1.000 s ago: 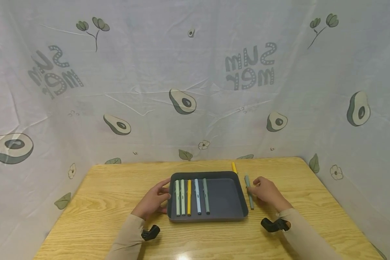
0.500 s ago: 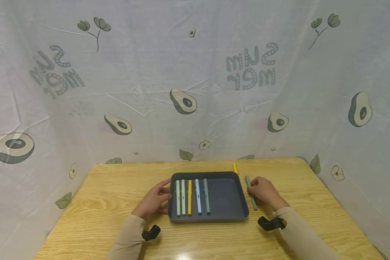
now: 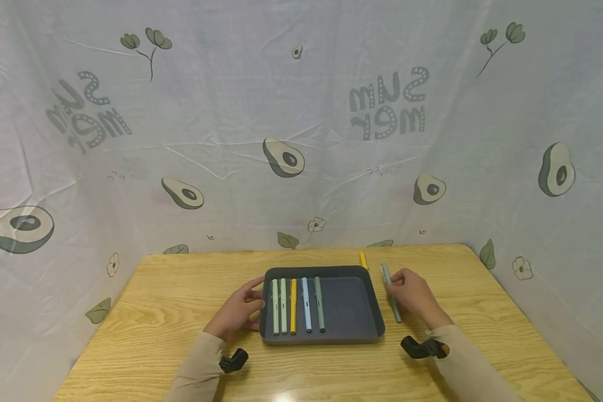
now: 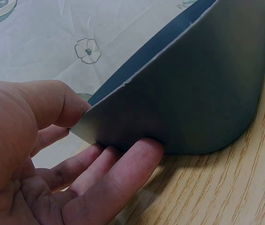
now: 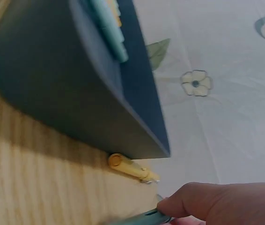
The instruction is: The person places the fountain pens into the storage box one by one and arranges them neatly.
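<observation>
A dark grey tray (image 3: 352, 339) lies on the table, several pens in a row along its left half. Among them are pale green pens, a yellow pen (image 3: 293, 307), a light blue pen (image 3: 307, 304) and a grey-green pen (image 3: 319, 304). At the tray's left side, my left hand (image 3: 237, 307) touches the outer wall with fingertips and thumb; the left wrist view shows these fingers extended. Right of the tray, my right hand (image 3: 413, 293) pinches another grey-green pen (image 3: 395, 308) between thumb and fingers. Part of that pen is hidden by the hand.
A second yellow pen (image 3: 363, 260) lies behind the tray's back right corner, partly hidden by the tray. The wooden table (image 3: 181, 290) ends at a white printed curtain (image 3: 221, 111) at the back and sides. Each wrist carries a black camera mount (image 3: 233, 360).
My right hand has taken hold of the grey-green pen beside the tray, and its lower end has shifted right. The left hand and tray stay put.
</observation>
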The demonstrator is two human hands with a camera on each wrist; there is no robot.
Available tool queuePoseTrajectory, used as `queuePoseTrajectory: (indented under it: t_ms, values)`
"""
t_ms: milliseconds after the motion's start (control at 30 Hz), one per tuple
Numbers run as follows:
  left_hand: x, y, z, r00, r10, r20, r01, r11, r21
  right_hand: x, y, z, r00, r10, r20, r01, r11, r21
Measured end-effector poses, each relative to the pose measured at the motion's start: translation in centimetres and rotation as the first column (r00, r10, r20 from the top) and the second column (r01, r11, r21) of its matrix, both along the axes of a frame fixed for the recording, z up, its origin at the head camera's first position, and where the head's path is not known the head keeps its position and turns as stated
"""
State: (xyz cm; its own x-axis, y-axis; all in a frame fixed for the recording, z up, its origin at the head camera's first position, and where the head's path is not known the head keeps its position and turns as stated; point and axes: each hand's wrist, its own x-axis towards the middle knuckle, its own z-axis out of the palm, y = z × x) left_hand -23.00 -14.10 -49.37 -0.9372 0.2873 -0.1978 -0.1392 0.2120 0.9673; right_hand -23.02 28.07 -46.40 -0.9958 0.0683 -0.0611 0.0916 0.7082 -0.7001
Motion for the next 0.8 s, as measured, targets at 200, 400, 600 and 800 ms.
queuePoseTrajectory:
  t_ms: [200, 400, 600, 800]
  values:
    - [0.0, 0.1, 0.1, 1.0, 0.003, 0.003, -0.003, 1.0, -0.004, -0.1, -0.2, 0.6, 0.997, 0.014, -0.074, -0.019, 0.998, -0.065]
    - [0.0, 0.1, 0.1, 1.0, 0.005, -0.003, -0.005, 1.0, -0.017, -0.1, -0.4, 0.9, 0.99, -0.018, -0.143, -0.003, 0.989, -0.145]
    - [-0.3, 0.0, -0.2, 1.0, 0.002, -0.001, -0.002, 1.0, -0.029, -0.1, -0.7, 1.0, 0.979, -0.087, -0.186, 0.06, 0.987, -0.149]
    - [-0.3, -0.1, -0.3, 1.0, -0.004, 0.002, 0.004, 0.999, -0.034, -0.1, -1.1, 1.1, 0.972, -0.11, -0.206, 0.083, 0.987, -0.135]
